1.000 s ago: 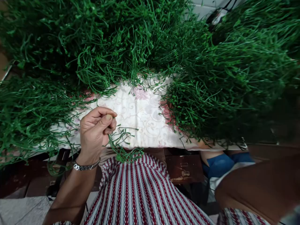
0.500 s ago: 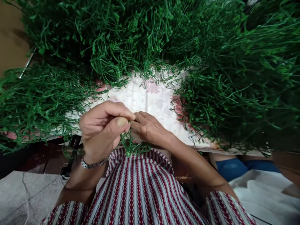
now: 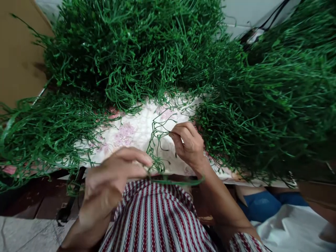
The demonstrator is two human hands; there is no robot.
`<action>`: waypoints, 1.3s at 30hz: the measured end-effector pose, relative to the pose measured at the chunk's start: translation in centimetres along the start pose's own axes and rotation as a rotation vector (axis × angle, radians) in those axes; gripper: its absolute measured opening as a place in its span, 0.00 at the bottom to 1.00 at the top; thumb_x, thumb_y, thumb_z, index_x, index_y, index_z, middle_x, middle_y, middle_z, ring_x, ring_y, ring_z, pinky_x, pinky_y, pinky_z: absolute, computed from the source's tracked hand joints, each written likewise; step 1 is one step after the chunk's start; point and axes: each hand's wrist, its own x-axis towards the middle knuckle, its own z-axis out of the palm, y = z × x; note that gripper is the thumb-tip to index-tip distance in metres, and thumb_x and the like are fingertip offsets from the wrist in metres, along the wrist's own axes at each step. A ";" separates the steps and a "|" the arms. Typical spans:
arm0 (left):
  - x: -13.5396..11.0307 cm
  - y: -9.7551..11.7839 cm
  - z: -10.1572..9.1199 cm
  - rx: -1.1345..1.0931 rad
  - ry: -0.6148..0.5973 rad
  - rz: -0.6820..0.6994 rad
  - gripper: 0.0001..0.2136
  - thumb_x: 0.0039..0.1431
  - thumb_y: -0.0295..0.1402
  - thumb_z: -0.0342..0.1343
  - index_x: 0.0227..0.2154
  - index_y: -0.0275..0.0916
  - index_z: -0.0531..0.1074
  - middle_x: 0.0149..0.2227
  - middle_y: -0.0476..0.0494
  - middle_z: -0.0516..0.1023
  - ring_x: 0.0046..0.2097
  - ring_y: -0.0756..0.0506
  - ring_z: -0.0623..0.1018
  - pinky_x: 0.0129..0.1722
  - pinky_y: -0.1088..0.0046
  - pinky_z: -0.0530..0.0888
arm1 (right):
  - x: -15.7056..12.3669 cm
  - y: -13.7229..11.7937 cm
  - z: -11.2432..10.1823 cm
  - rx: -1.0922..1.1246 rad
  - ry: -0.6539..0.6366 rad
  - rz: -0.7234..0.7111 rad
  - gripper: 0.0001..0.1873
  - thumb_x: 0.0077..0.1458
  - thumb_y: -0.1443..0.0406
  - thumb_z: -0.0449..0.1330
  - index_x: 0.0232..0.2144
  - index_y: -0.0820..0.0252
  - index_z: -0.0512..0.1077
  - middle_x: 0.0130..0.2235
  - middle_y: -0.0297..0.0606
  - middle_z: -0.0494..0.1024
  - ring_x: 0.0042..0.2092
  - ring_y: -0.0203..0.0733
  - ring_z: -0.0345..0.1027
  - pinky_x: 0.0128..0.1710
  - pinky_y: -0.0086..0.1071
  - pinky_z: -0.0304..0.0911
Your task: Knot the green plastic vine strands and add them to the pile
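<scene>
White flowered cloth shows between green heaps banked behind and to both sides, likely to leave room toward its front edge. Near that edge spreads a green sprig: the right hand pinches one strand, fingertips together, suiting thin stems; the left hand blurs by its base, grip unreadable.

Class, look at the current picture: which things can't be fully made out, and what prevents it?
Left hand, head view: blurred, so its exact grip is unclear.
Green sprig, head view: the tips pinched by the right hand are hidden by its fingers.
Floral tablecloth, head view: largely covered by green stems.
Right-hand heap of green stems, head view: cut off by the right edge.
</scene>
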 end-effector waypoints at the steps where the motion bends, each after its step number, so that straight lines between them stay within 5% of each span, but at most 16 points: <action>1: 0.9 -1.0 0.0 -0.090 -0.001 0.045 0.11 0.49 0.43 0.57 0.29 0.45 0.79 0.29 0.41 0.77 0.34 0.41 0.76 0.37 0.60 0.74 | 0.0 0.0 0.0 0.002 0.021 0.006 0.05 0.56 0.72 0.53 0.32 0.59 0.66 0.31 0.39 0.70 0.36 0.40 0.64 0.35 0.33 0.64; 3: 2.4 -3.1 0.0 -0.104 0.137 -0.032 0.07 0.50 0.35 0.58 0.31 0.41 0.77 0.31 0.44 0.76 0.34 0.45 0.75 0.38 0.66 0.73 | 0.0 -0.1 0.0 0.014 0.042 0.022 0.04 0.56 0.72 0.54 0.32 0.59 0.67 0.31 0.39 0.70 0.36 0.40 0.65 0.35 0.34 0.64; 7: 3.5 -6.3 0.7 0.041 -0.033 -0.276 0.08 0.48 0.35 0.61 0.29 0.36 0.75 0.28 0.46 0.74 0.31 0.49 0.72 0.32 0.76 0.69 | -0.3 -0.3 0.4 0.044 0.036 0.027 0.05 0.56 0.71 0.53 0.32 0.59 0.68 0.31 0.40 0.71 0.36 0.39 0.66 0.35 0.33 0.65; 16: 3.3 -7.2 1.3 0.034 0.036 -0.251 0.05 0.49 0.32 0.59 0.22 0.37 0.70 0.21 0.52 0.66 0.25 0.52 0.67 0.26 0.77 0.64 | -1.4 0.2 0.2 0.013 -0.137 -0.102 0.08 0.56 0.68 0.54 0.39 0.62 0.70 0.37 0.45 0.74 0.39 0.41 0.68 0.37 0.34 0.67; 19: 3.1 -6.8 0.6 0.086 0.010 -0.196 0.05 0.51 0.29 0.56 0.22 0.37 0.69 0.22 0.51 0.66 0.26 0.52 0.67 0.26 0.77 0.64 | -1.8 1.2 -1.0 -0.026 -0.167 -0.136 0.12 0.56 0.67 0.54 0.43 0.64 0.69 0.39 0.47 0.74 0.41 0.43 0.68 0.39 0.37 0.67; 25: 2.5 -5.3 0.2 0.387 -0.150 -0.054 0.04 0.54 0.26 0.53 0.25 0.37 0.70 0.26 0.48 0.69 0.30 0.51 0.70 0.29 0.76 0.65 | -0.5 0.5 -3.4 -0.074 0.002 -0.081 0.15 0.54 0.70 0.57 0.46 0.56 0.68 0.38 0.42 0.74 0.39 0.42 0.68 0.39 0.37 0.66; 31: 1.9 -4.8 0.9 0.552 -0.216 0.186 0.06 0.54 0.22 0.52 0.28 0.37 0.72 0.30 0.46 0.74 0.34 0.49 0.74 0.35 0.75 0.69 | 1.7 -2.0 -1.4 0.135 -0.257 -0.127 0.11 0.57 0.62 0.56 0.42 0.59 0.69 0.43 0.41 0.75 0.48 0.45 0.65 0.48 0.42 0.60; 35: 1.5 -4.9 1.1 0.746 -0.117 0.401 0.09 0.51 0.22 0.54 0.36 0.37 0.72 0.36 0.42 0.74 0.41 0.45 0.73 0.42 0.68 0.70 | 1.3 -2.0 -0.4 0.272 -0.266 -0.072 0.07 0.57 0.64 0.55 0.35 0.62 0.69 0.32 0.39 0.75 0.38 0.41 0.67 0.41 0.38 0.60; 39: 1.5 -4.6 1.2 0.884 -0.142 0.480 0.08 0.52 0.21 0.52 0.34 0.38 0.70 0.32 0.44 0.72 0.37 0.46 0.71 0.39 0.65 0.69 | 0.9 -2.1 -0.4 0.336 -0.255 -0.003 0.06 0.57 0.65 0.55 0.33 0.63 0.69 0.30 0.39 0.73 0.35 0.39 0.66 0.39 0.37 0.60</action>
